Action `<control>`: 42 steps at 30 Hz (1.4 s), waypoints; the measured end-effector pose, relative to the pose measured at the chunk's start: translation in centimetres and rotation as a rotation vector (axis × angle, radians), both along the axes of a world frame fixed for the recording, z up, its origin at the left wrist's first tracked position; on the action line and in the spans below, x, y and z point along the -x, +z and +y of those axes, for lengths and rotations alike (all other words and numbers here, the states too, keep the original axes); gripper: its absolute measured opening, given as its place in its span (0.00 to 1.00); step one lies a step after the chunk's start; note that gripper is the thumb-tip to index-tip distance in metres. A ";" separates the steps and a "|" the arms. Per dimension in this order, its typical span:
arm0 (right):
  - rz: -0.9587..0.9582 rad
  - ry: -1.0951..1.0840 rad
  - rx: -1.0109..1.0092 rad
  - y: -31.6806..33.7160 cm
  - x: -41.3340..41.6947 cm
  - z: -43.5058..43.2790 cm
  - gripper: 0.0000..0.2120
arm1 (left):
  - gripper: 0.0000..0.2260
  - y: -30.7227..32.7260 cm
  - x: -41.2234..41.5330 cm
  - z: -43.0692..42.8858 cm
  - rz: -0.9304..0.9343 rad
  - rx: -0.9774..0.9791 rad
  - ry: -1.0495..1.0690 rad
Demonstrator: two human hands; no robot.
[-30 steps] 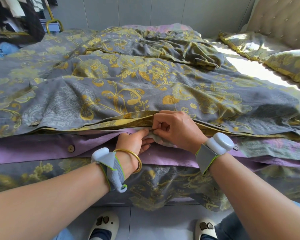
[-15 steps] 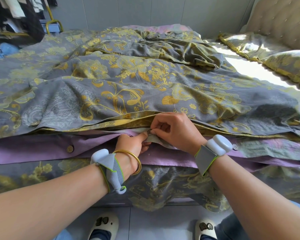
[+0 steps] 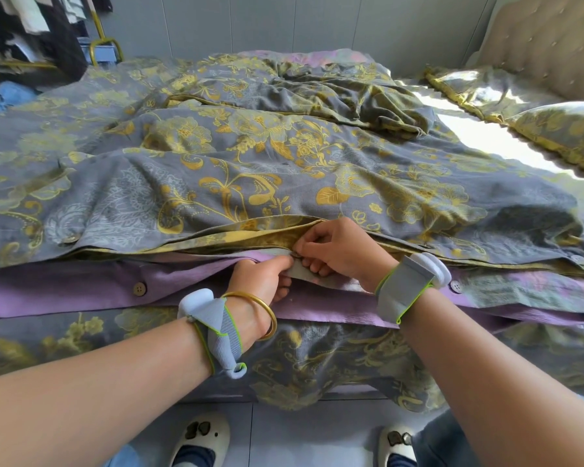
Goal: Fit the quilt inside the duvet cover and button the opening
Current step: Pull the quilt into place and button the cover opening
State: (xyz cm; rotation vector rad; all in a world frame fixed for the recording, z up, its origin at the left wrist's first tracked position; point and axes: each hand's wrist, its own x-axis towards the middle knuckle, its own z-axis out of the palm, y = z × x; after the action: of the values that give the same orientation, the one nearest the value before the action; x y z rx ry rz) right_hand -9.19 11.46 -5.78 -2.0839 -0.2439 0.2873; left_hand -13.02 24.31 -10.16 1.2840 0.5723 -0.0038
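One duvet cover (image 3: 250, 183), grey with yellow floral, lay spread over the bed, its opening along the near edge. Two hands met at the middle of the opening. Left hand (image 3: 267, 281) pinched the grey flap (image 3: 302, 273) between thumb and curled fingers. Right hand (image 3: 341, 251) had curled fingers pinching one small button (image 3: 297, 254). Four more buttons (image 3: 139, 288) showed along the edge, two left and two right. Two pillows (image 3: 560, 129) far right. Versus one second earlier, both hands stayed at the same spot with the same pinches.

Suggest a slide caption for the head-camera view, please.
The left hand and right hand pinch the floral duvet cover's open edge around a small button; a brown button sits farther left.
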 end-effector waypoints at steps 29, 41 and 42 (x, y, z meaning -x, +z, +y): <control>-0.435 0.540 0.652 2.2 -1.5 1.9 0.08 | 0.12 1.3 0.5 1.5 0.064 0.184 0.023; -0.615 0.569 0.491 0.3 -2.9 5.2 0.10 | 0.12 1.3 -0.2 4.1 0.043 0.260 0.105; -0.627 0.570 0.482 0.3 -2.9 5.5 0.11 | 0.12 1.4 -0.3 4.3 0.043 0.265 0.121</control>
State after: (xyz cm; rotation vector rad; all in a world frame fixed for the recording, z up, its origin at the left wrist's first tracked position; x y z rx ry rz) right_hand -6.30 17.00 -5.49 -2.4966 -1.2604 0.0096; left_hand -12.71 28.65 -8.74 0.9924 0.6627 -0.0075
